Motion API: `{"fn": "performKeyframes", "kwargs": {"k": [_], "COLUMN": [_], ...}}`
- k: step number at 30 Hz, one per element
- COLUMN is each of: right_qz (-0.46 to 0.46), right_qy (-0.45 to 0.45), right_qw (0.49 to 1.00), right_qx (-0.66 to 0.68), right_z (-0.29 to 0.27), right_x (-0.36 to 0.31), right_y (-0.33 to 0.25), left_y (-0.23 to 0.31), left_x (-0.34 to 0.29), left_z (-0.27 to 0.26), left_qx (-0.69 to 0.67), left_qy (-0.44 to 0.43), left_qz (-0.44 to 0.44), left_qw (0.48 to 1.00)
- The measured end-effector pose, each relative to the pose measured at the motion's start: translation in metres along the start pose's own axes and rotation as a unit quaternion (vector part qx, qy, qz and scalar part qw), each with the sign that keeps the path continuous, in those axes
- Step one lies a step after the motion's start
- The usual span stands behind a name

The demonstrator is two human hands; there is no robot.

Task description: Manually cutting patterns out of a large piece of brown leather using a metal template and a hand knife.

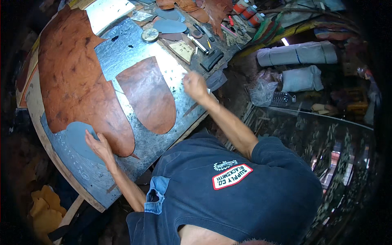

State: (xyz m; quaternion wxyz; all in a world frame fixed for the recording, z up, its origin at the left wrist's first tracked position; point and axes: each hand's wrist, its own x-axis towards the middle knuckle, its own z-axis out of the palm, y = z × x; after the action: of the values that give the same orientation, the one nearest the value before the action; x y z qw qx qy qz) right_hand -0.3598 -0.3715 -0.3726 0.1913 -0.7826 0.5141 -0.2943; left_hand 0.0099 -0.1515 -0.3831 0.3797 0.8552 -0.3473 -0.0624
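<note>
My left hand (99, 146) lies with spread fingers on a grey rounded template (79, 141), at the lower end of a large brown leather piece (77, 77). Right of that leather is a separate brown leather panel (148, 96), rounded at its near end and flat on the table. My right hand (195, 86) is closed, just beyond the panel's right side near the table's right edge. Its fingers are curled, and whatever they may hold is hidden.
The worktable (118, 41) has a grey, marked top. A round tin (150, 35), another grey template (169, 26), a black case (212, 61) and pens lie toward the back. Red bottles (256, 19) stand at the back right. Wrapped rolls (297, 54) are off to the right.
</note>
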Motion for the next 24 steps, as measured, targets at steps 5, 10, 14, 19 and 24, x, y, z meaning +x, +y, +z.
{"fn": "performKeyframes", "kwargs": {"k": [5, 10, 14, 19, 24], "right_qz": [0.068, 0.056, 0.011, 0.028, 0.052], "right_qy": [-0.055, -0.115, -0.095, -0.063, -0.134], "right_qw": [0.963, 0.949, 0.968, 0.975, 0.98], "right_qx": [-0.256, -0.289, -0.23, -0.21, 0.137], "right_z": [-0.023, -0.011, -0.019, -0.014, -0.026], "right_x": [0.107, 0.132, 0.137, 0.139, 0.124], "right_y": [0.078, 0.112, 0.094, 0.114, 0.059], "left_y": [0.121, 0.173, 0.175, 0.173, 0.167], "left_x": [-0.052, -0.12, -0.139, -0.147, -0.152], "left_z": [0.007, 0.059, 0.073, 0.086, 0.084], "left_qx": [0.027, 0.175, 0.168, 0.129, 0.108], "left_qy": [-0.16, -0.249, -0.231, -0.207, -0.167], "left_qz": [0.087, 0.089, 0.072, 0.081, 0.108], "left_qw": [0.983, 0.948, 0.955, 0.966, 0.974]}}
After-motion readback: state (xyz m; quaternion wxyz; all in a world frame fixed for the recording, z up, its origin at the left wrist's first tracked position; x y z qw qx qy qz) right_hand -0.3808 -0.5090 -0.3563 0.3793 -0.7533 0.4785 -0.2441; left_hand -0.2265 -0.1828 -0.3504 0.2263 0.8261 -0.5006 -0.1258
